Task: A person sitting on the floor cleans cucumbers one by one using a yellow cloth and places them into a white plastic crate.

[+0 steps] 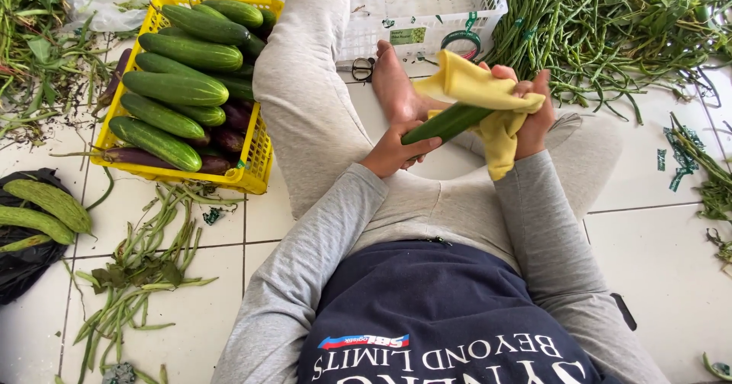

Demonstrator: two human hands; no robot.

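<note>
The person sits on the white tiled floor (648,277) with the legs folded, and both hands work in front of the body, above the lap. The left hand (393,151) is closed around the lower end of a long dark green cucumber (446,123) and holds it slanted, with the far end higher. The right hand (530,113) is wrapped in a soft yellow cloth (476,86) and grips the upper part of the same cucumber through this cloth, so the two hands are close together on one vegetable. It seems that the cloth is pressed around the skin to rub it, while the left hand keeps the cucumber steady; how far the upper end reaches under the cloth I cannot see.

To the left of the left hand, well apart, stands a yellow plastic crate (255,159) filled with more green cucumbers (175,88) laid side by side, and dark purple aubergines (229,117) lie under them. Farther left, some pale green ridged gourds (46,201) rest on a black plastic bag (19,266). Beyond the hands, past the bare foot (396,86), is a white plastic basket (427,3), and to the right of the right hand lies a big heap of green long beans (618,25). Loose green stems and leaves (137,277) are scattered on the floor on the left side.
</note>
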